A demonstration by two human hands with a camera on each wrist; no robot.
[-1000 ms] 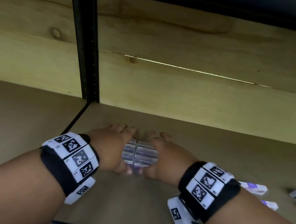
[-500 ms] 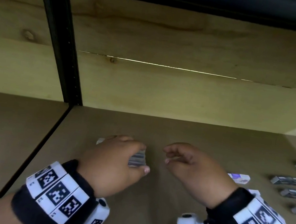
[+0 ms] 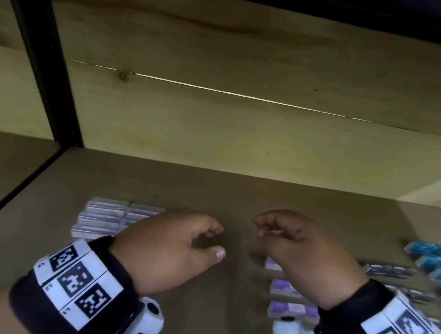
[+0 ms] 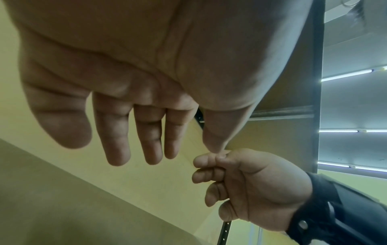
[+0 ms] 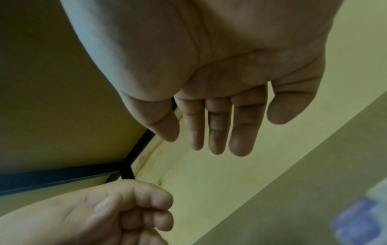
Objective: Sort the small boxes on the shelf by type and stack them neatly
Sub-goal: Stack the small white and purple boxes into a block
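Both hands, the left hand (image 3: 172,248) and right hand (image 3: 301,253), are held loosely curled and empty above the brown shelf (image 3: 237,198), where the stacked pale-lilac small boxes (image 3: 108,218) could be toppled by a careless reach for the loose purple boxes (image 3: 285,288).

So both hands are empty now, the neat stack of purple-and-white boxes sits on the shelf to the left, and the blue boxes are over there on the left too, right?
Not quite: the head view shows the blue boxes at the far right of the shelf. The rest holds: the left hand and right hand hold nothing, and the purple-and-white stack sits left.
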